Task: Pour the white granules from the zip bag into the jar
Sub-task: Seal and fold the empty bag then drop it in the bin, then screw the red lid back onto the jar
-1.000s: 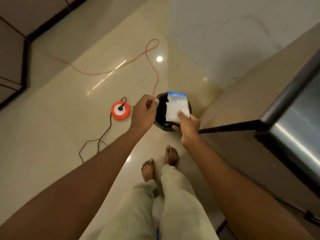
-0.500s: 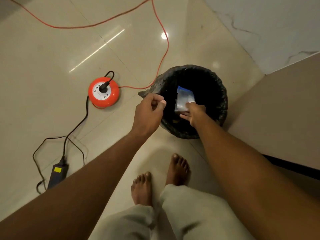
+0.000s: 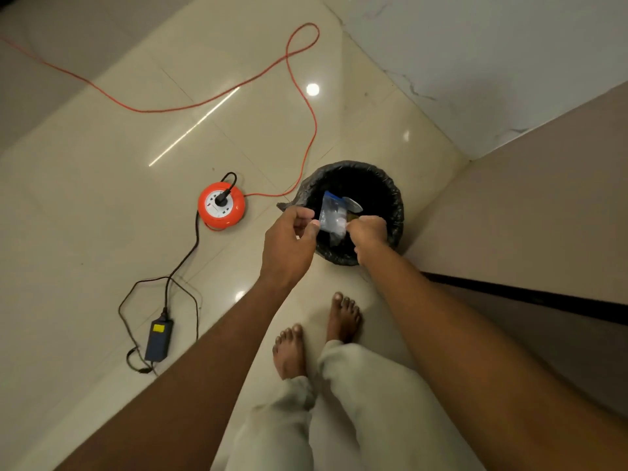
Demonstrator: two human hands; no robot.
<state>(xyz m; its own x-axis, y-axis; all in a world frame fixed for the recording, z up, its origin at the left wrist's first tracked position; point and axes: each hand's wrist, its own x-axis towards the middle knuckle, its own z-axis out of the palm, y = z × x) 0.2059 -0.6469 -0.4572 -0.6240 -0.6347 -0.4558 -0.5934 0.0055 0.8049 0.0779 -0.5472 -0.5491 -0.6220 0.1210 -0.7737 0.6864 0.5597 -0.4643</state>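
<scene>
Zip bag: clear, blue seal strip at far edge, over mouth of bin; black liner, standing in floor corner where wall meets cabinet face.
Right hand: fingers closed, pinching bag's right edge.
Left hand: fingers curled, thumb and forefinger tip at bag's left edge; contact unclear.
Orange extension reel: left of bin, apart; orange cord loops far.
Black adapter: near left.
Bare feet: near bin. Open tile floor left.

Single head view, steeply downward at floor, hands close; edges probably wide-angle warped.
</scene>
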